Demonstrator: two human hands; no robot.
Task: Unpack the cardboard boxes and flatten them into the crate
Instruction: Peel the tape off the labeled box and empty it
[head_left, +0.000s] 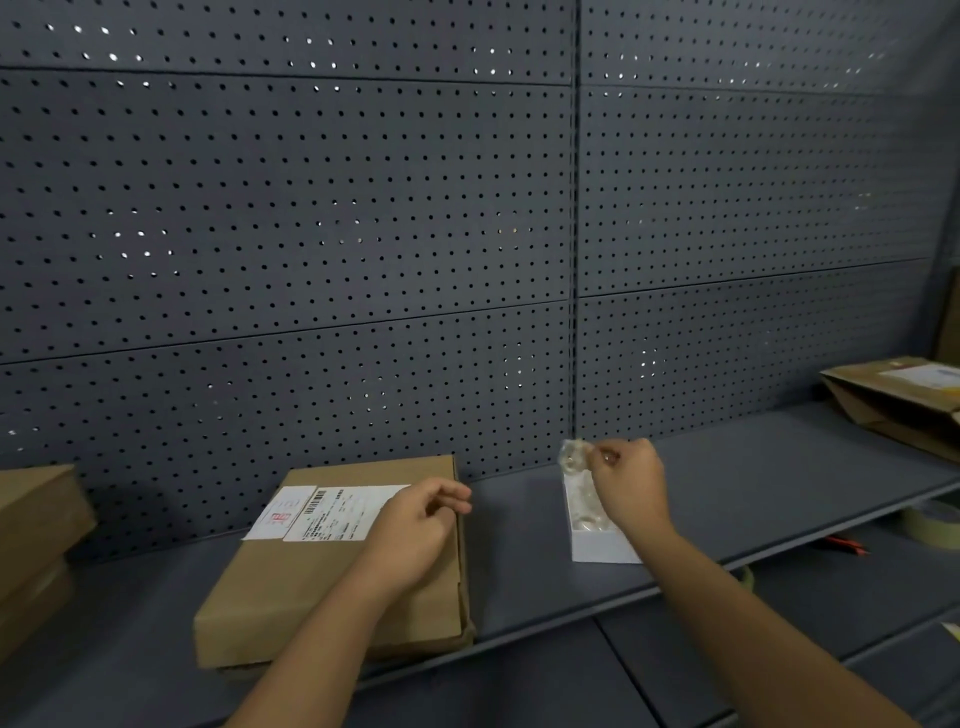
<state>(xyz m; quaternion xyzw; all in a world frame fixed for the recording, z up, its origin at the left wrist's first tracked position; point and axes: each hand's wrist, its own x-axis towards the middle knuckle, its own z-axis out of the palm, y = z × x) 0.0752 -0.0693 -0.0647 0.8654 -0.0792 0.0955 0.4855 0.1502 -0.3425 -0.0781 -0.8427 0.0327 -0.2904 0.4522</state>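
Showing two hands (415, 525) (631, 483), three cardboard boxes (337, 561)

Brown box (332, 566), grey perforated panel (311, 208)

Three cardboard boxes (337, 566) (36, 540) (904, 405) sit on the shelf (753, 493), alongside one white tray (597, 540), one tape roll (935, 525), and two hands (415, 530) (631, 483).

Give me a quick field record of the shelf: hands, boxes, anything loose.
left hand: over labelled cardboard box, fingers loosely curled, holding nothing
right hand: pinches crumpled clear wrap above white tray
labelled cardboard box: closed, flat on shelf
other boxes: stack far left; opened box far right
below the shelf: tape roll
crate: not in view
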